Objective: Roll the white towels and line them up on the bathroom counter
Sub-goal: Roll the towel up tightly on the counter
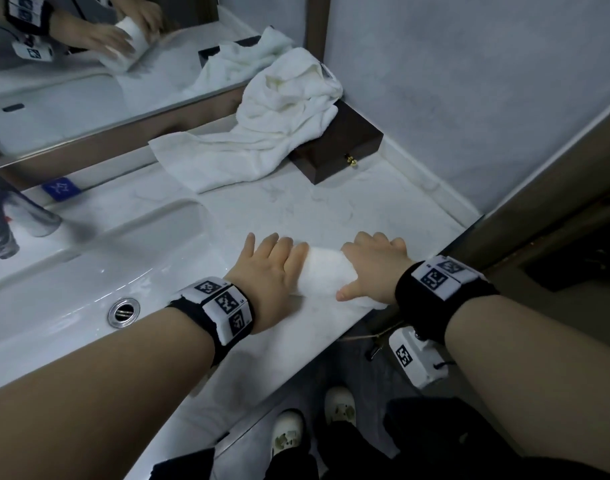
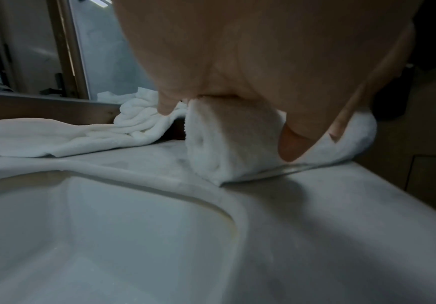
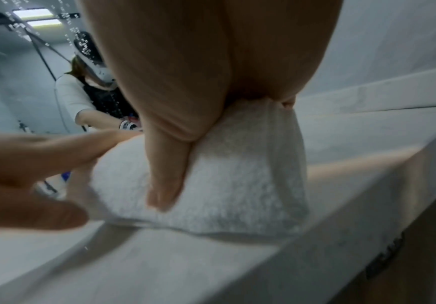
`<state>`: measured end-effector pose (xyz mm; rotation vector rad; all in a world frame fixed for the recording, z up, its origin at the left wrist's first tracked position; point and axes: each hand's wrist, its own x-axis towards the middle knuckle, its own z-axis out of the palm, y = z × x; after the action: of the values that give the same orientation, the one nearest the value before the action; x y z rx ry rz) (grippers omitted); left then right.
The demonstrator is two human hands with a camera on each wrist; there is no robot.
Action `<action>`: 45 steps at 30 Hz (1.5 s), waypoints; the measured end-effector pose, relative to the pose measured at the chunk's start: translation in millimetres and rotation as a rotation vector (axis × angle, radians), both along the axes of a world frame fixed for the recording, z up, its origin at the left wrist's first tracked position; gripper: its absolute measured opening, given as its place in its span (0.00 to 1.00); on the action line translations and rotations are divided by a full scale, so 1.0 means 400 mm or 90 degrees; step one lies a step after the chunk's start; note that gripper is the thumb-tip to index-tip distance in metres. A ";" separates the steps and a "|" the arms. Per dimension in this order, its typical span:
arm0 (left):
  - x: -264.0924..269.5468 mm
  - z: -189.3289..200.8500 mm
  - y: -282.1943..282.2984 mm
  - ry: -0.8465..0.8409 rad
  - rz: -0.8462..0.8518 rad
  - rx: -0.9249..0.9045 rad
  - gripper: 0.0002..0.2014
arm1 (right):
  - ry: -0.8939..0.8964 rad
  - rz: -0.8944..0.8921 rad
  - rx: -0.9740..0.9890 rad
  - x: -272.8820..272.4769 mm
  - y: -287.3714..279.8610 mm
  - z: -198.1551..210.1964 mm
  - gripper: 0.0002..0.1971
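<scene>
A rolled white towel (image 1: 326, 275) lies near the front edge of the marble counter (image 1: 296, 209), just right of the sink. My left hand (image 1: 274, 266) rests flat on the roll's left end with its fingers straight; in the left wrist view the palm (image 2: 250, 61) covers the top of the towel roll (image 2: 224, 148). My right hand (image 1: 374, 268) grips the right end, fingers curled over the top and thumb along the near side of the towel roll (image 3: 224, 185). Loose white towels (image 1: 262, 140) lie heaped at the back of the counter.
The loose towels drape over a dark wooden box (image 1: 341, 147) in the back corner against the wall. The sink basin (image 1: 88, 271) and faucet (image 1: 16, 216) are to the left, with a mirror (image 1: 88, 81) behind. The counter's front edge drops off just behind the roll.
</scene>
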<state>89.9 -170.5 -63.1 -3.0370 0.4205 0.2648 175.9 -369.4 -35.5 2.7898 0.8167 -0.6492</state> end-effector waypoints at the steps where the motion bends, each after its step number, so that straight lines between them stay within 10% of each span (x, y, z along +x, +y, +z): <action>1: 0.008 0.004 -0.005 0.002 0.001 0.005 0.41 | -0.026 0.002 0.007 -0.011 -0.002 -0.006 0.34; 7: 0.090 0.038 -0.034 0.149 0.038 0.050 0.26 | -0.151 -0.001 0.078 -0.084 -0.012 -0.034 0.29; 12: 0.122 0.032 -0.138 0.269 0.146 0.335 0.18 | -0.191 0.009 0.121 -0.125 -0.019 -0.054 0.28; 22: 0.127 0.015 -0.055 0.053 -0.017 0.062 0.20 | 0.054 -0.113 0.111 -0.044 -0.010 -0.013 0.37; 37: 0.217 0.013 -0.063 -0.014 -0.044 0.081 0.26 | -0.161 -0.157 0.141 -0.028 0.021 -0.066 0.31; 45: 0.191 0.015 -0.035 -0.013 -0.022 -0.002 0.29 | -0.096 -0.134 0.203 -0.055 -0.011 -0.049 0.35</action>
<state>166.1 -184.5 -57.0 -3.0295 0.4718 0.2315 153.9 -373.7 -55.0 3.1975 0.6530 -0.3547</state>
